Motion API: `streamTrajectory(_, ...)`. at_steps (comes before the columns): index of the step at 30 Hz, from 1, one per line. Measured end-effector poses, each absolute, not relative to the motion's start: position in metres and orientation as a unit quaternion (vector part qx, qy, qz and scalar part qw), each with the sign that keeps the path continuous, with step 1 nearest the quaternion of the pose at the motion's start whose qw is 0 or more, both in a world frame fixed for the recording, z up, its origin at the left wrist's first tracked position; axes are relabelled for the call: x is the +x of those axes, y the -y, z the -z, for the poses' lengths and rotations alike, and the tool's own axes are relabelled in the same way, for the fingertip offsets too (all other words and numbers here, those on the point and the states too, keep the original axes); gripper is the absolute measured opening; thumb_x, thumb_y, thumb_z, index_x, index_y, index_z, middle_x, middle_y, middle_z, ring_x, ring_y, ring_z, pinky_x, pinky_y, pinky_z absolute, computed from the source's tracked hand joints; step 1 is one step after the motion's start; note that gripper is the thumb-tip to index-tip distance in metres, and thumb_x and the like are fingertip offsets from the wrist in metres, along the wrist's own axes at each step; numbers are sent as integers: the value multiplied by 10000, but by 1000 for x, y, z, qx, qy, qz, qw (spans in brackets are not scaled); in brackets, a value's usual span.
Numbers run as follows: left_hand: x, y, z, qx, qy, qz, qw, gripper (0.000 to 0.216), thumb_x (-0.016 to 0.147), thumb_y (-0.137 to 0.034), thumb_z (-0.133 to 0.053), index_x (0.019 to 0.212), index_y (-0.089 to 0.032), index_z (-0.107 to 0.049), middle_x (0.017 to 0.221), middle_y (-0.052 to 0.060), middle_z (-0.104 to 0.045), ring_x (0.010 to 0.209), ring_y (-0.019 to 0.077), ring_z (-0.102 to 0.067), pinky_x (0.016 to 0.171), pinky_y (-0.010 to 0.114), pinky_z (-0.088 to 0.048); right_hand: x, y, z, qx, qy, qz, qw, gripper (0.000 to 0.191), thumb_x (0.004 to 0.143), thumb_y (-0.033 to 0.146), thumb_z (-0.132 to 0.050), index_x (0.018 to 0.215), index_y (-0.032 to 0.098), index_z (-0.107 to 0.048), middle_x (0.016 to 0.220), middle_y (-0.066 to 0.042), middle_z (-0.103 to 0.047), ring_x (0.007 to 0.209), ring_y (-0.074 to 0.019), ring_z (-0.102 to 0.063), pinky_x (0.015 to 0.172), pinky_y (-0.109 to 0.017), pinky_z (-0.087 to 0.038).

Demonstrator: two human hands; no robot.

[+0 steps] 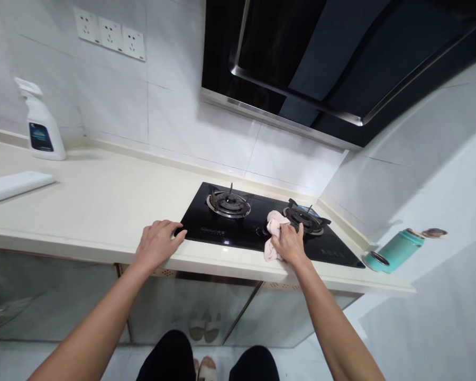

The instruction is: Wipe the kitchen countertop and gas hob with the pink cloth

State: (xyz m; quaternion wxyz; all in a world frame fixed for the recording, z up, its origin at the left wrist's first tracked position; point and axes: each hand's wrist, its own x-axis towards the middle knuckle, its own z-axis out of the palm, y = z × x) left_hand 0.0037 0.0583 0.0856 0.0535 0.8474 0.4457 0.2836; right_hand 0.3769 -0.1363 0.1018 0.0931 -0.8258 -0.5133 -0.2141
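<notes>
- Black trouser legs [168, 360] sit lowest in my feed, with pale sandals [207, 369] between them; two bare forearms [333, 328] reach past them to the counter.
- Left hand [156, 244]: palm down, fingers apart, holding nothing, resting on the front edge of the cream countertop [103, 211], just beside the black glass gas hob [238, 233].
- Right hand [289, 244]: fingers closed on a bunched pink cloth [273, 248], which lies on the hob glass and touches the right burner [306, 218] just ahead of the hand.
- Between the hands and farther back: the left burner [228, 202].
- Well left of the left hand: an upright white spray bottle [43, 129]. It is opaque, so I can't read its contents. A flat white bar [16, 186] lies nearer the hand.
- Well right of the right hand: a teal insulated flask [394, 253] on its side, mouth open toward me. I can't see inside it. A round brownish cap [434, 233] lies just beyond it.
- Above the hands: a black range hood [301, 63] and wall sockets [109, 37].
</notes>
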Motion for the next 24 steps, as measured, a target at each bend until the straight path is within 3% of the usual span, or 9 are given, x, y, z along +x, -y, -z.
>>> streamTrajectory(4,3,-58,-86,850,-441,-283,52,474,947,-516,-440,1166,-258,-771,1262,103,-759,1251,362,-621,1066,507,-450,361,156,-93,-811,518,241,127,310,906,249,-487,1174,147,-604,1137,-172,-725,1199,-323,-595,1244,-633,-103)
streamTrajectory(8,3,-59,-86,852,-441,-277,46,479,945,-521,-447,1181,-253,-766,1269,107,-757,1258,367,-617,1059,497,-452,350,189,-88,-783,558,190,201,325,856,212,-476,1147,191,-620,1126,-137,-698,1137,-303,-596,1109,-490,-387)
streamTrajectory(10,3,-60,-85,854,-440,-274,41,487,950,-521,-441,1195,-246,-761,1277,109,-755,1259,364,-617,1057,492,-451,351,209,-88,-758,585,138,252,297,867,235,-471,1118,212,-630,1117,-127,-685,1111,-292,-596,999,-416,-466)
streamTrajectory(16,3,-59,-83,857,-437,-271,29,507,969,-503,-414,1217,-218,-752,1287,111,-750,1258,353,-617,1048,493,-450,380,265,-94,-746,540,27,390,328,828,343,-567,1126,232,-648,1061,-60,-701,941,-239,-643,829,-346,-519)
streamTrajectory(21,4,-59,-83,851,-438,-287,31,499,961,-504,-426,1187,-217,-766,1255,108,-760,1242,359,-625,1039,507,-455,435,278,-111,-787,335,162,492,484,759,457,-615,1165,198,-661,1006,-70,-727,861,-242,-641,766,-342,-513)
streamTrajectory(24,4,-60,-84,851,-439,-285,41,509,957,-515,-427,1182,-213,-770,1253,109,-762,1247,367,-620,1040,516,-454,464,266,-119,-831,295,183,434,549,774,462,-544,1226,164,-638,1126,-129,-724,974,-272,-653,835,-372,-520)
